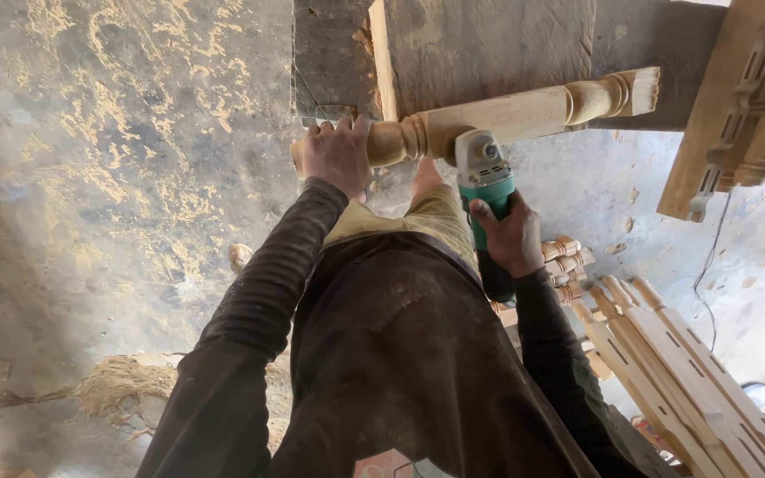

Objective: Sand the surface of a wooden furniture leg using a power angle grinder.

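Note:
A turned wooden leg [524, 111] of pale wood lies across the upper middle, resting against a dark block [334, 62]. My left hand [336, 155] grips its rounded left end. My right hand [508, 235] holds a green and grey angle grinder [484, 181], whose head presses against the underside of the leg near the carved rings. My dark sleeves and apron fill the lower middle.
A stack of turned and slotted wooden pieces [666, 354] lies at the lower right. Carved wooden parts [745, 106] lean at the upper right. Sawdust and shavings [117, 389] cover the concrete floor on the left. A thin cable [710, 265] trails on the right.

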